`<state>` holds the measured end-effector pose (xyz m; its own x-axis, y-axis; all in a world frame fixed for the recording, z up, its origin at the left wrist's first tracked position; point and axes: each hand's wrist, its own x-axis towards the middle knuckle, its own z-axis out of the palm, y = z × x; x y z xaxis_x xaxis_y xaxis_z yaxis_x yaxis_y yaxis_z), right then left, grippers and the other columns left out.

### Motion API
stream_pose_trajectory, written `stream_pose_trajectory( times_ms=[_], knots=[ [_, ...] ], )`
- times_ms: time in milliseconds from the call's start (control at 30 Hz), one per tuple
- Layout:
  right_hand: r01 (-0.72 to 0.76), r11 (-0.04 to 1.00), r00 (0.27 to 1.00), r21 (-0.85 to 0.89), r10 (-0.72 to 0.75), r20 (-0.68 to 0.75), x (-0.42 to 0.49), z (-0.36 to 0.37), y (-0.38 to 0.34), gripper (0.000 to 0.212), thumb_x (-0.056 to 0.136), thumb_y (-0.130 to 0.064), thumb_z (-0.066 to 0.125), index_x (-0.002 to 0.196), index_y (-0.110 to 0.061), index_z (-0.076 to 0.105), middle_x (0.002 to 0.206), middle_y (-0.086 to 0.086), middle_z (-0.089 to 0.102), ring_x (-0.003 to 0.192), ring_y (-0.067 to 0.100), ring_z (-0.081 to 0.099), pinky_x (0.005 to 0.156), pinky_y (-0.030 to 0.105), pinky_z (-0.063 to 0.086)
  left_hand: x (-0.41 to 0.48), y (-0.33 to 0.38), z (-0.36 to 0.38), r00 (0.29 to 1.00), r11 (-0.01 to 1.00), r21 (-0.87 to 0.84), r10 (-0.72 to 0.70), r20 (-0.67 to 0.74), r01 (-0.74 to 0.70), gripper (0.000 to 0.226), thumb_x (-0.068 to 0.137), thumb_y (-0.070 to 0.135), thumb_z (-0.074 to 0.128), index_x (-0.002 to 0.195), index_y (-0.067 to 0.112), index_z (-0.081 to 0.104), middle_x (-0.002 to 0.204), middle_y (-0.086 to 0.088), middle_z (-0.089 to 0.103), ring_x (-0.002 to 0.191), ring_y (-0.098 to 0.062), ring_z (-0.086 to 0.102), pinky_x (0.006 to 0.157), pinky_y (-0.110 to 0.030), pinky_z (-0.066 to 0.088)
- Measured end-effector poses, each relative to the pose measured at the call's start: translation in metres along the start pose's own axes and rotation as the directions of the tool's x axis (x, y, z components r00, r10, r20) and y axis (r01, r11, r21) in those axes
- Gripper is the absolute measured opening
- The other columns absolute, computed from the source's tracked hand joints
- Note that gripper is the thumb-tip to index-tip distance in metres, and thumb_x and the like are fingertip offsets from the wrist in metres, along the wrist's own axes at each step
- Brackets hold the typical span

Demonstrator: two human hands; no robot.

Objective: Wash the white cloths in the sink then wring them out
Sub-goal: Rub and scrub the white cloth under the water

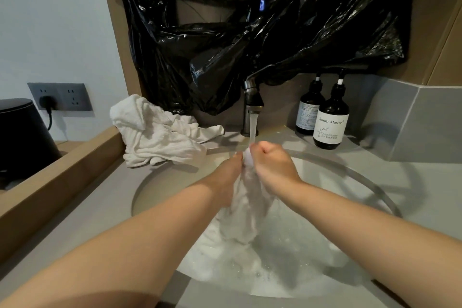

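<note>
Head: limp wet cloth (250,207), round sink (325,182)

Grey countertop (95,207), crumpled white cloths (160,132) left, dark bottles (330,120) right

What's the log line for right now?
step: washing | left hand, right hand: hold white cloth under running tap, over sink | aside: cloth heap on counter

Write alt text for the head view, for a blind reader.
The left hand and right hand grip a wet white cloth under the running tap over a sink of foamy water. A second white cloth lies crumpled on the counter at left; two dark pump bottles stand right of the tap.
</note>
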<state>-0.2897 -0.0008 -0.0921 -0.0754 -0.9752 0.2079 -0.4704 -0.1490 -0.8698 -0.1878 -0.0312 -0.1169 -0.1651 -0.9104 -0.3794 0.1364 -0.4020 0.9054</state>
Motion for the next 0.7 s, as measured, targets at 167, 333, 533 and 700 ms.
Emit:
stream_pose_trajectory(
  times_ms=[167, 333, 533, 700],
  knots=[
    [-0.207, 0.975, 0.973, -0.08, 0.197, -0.118, 0.02, -0.017, 0.01, 0.033, 0.092, -0.029, 0.044, 0.066, -0.014, 0.056, 0.076, 0.008, 0.061, 0.074, 0.029, 0.057, 0.07, 0.032, 0.044, -0.012, 0.004, 0.013, 0.998, 0.998, -0.02, 0.052, 0.022, -0.051, 0.037, 0.103, 0.032, 0.039, 0.107, 0.004, 0.062, 0.085, -0.013, 0.065, 0.078, -0.027, 0.06, 0.074, -0.035, 0.049],
    [0.043, 0.994, 0.988, -0.099, -0.057, -0.146, 0.003, -0.007, 0.001, 0.042, 0.093, -0.024, 0.047, 0.052, -0.017, 0.046, 0.059, 0.001, 0.05, 0.064, 0.024, 0.049, 0.063, 0.033, 0.04, -0.015, 0.008, 0.006, 0.99, 0.994, -0.046, 0.091, -0.104, -0.096, 0.042, 0.104, 0.039, 0.035, 0.094, 0.008, 0.063, 0.091, -0.006, 0.071, 0.083, -0.024, 0.061, 0.068, -0.031, 0.051],
    [-0.054, 0.985, 0.985, -0.165, 0.025, -0.17, 0.016, -0.016, 0.01, 0.046, 0.097, -0.03, 0.039, 0.057, -0.013, 0.054, 0.065, 0.006, 0.059, 0.071, 0.028, 0.057, 0.067, 0.032, 0.043, -0.023, 0.0, 0.021, 0.991, 0.991, -0.03, 0.133, 0.016, -0.133, 0.032, 0.102, 0.032, 0.042, 0.087, 0.013, 0.063, 0.064, 0.001, 0.062, 0.062, -0.013, 0.056, 0.067, -0.03, 0.046],
    [0.184, 0.942, 0.967, -0.28, -0.225, -0.121, 0.001, -0.011, 0.004, 0.043, 0.096, -0.034, 0.041, 0.06, -0.014, 0.052, 0.065, 0.005, 0.056, 0.071, 0.026, 0.053, 0.063, 0.03, 0.033, -0.02, 0.005, 0.012, 0.985, 0.985, -0.04, 0.17, -0.008, -0.17, 0.03, 0.099, 0.026, 0.05, 0.081, 0.006, 0.063, 0.062, -0.007, 0.061, 0.054, -0.017, 0.059, 0.052, -0.023, 0.047]
  ],
)
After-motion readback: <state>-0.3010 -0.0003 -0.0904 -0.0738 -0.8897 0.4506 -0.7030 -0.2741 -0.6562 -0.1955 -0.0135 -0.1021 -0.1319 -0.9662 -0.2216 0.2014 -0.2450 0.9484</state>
